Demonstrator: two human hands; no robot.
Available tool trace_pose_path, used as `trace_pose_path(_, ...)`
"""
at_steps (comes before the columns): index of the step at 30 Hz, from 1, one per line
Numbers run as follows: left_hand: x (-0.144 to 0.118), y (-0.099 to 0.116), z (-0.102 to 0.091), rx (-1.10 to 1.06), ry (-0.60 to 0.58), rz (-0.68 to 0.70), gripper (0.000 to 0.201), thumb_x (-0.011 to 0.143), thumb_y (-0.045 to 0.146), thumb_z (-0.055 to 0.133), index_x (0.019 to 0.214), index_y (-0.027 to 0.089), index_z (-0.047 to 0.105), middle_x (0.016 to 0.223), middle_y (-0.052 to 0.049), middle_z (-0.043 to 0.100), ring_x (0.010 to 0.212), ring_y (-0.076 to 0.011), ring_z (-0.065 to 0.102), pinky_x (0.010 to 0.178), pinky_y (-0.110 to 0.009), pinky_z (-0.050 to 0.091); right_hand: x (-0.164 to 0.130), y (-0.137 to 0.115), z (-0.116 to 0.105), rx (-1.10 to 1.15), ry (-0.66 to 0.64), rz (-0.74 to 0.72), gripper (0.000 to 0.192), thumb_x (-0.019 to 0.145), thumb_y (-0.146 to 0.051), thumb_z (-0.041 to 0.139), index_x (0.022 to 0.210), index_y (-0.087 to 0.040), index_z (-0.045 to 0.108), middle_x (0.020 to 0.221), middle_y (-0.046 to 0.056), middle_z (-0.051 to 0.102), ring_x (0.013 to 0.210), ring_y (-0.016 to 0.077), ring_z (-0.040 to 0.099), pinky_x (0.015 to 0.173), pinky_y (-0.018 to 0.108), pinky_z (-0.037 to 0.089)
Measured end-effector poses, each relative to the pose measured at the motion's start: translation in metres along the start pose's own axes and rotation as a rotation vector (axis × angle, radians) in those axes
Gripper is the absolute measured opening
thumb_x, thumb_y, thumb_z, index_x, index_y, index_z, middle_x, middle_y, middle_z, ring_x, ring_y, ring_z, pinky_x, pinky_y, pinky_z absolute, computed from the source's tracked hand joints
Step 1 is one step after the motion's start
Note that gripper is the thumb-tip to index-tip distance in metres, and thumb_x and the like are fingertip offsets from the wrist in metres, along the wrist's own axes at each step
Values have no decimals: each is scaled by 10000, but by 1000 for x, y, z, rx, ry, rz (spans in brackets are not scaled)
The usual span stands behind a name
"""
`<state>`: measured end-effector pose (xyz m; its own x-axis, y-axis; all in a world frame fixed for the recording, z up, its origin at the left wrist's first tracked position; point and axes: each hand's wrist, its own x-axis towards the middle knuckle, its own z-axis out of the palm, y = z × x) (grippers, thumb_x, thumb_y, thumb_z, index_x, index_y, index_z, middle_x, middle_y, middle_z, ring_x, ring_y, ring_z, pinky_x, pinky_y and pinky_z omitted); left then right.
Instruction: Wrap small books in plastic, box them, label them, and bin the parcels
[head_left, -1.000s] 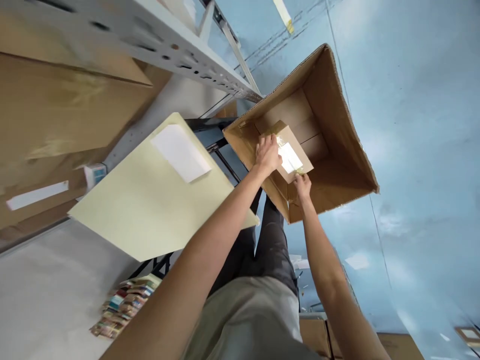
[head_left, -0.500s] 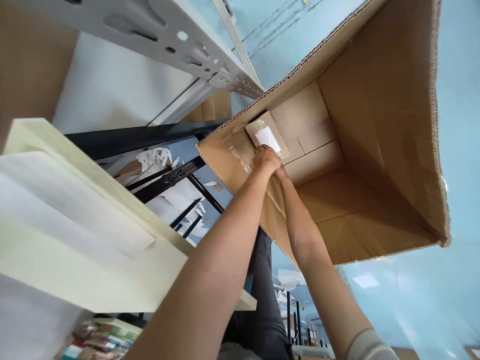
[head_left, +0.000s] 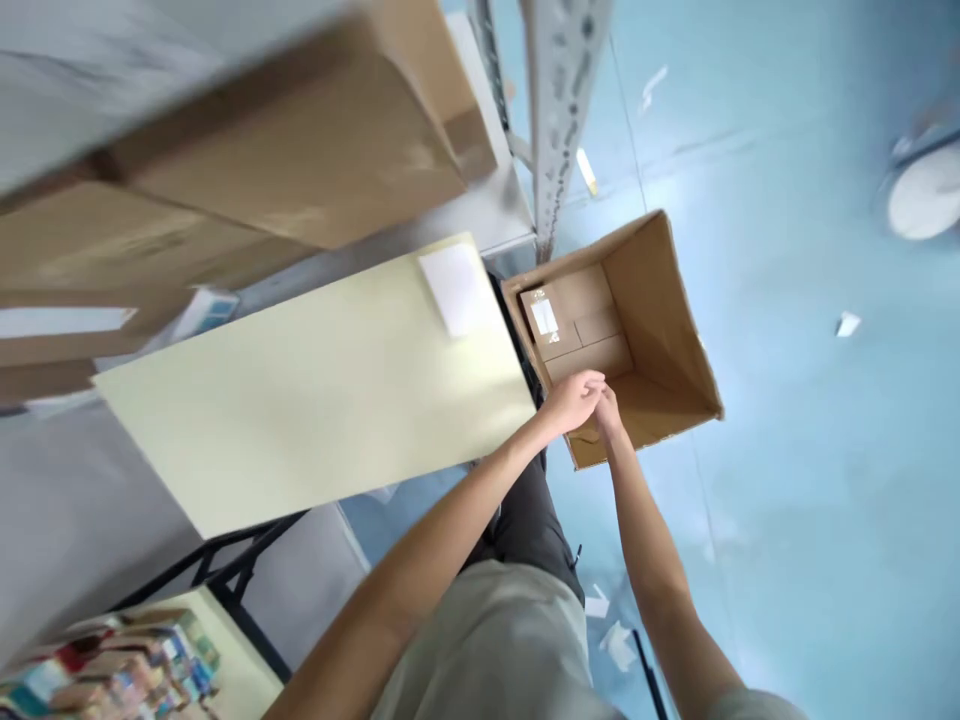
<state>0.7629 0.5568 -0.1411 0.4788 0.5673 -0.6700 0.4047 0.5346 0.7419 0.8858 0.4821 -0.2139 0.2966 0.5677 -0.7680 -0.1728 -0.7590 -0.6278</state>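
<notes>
A pale blue floor (head_left: 787, 450) spreads beneath you, a cream bench (head_left: 315, 400) at your left. The open carton (head_left: 660, 310) stands beside it (a small parcel (head_left: 551, 320) lies inside). Your left grip (head_left: 574, 400) and right grip (head_left: 606, 412) meet, empty, over its near rim.

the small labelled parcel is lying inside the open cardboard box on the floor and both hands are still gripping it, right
Not quite. The head view shows the small labelled parcel lying inside the open cardboard box on the floor, but neither hand grips it: the left hand and right hand are together at the box's near edge.
</notes>
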Motion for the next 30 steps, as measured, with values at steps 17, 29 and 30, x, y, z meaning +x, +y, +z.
trace_pose_path(17,-563,-190,-113,-949,1115,427,502,804,673,959,1072,261,854,1160,-107,889,1132,-304,844,1078,-469,647,-379,-73,230,-313,-665,-598,398,905,-610,874,1175,-318,862,1194,99,881,1076,275,861,1080,513,660)
trace_pose_path(29,-725,-340,-67,-1377,1834,472,452,859,634,912,1055,234,833,1173,-103,874,1086,-267,822,1037,-415,631,-546,39,457,-791,-1370,-628,483,943,-680,903,1220,-288,856,1189,86,900,1069,272,859,1048,475,679)
trace_pose_path(30,-731,-350,-69,-1391,1875,462,444,864,617,903,1079,235,832,1217,-108,869,1108,-268,821,1047,-418,632,-554,50,477,-819,-1421,-646,492,951,-692,891,1224,-285,850,1189,85,900,1060,270,860,1044,472,681)
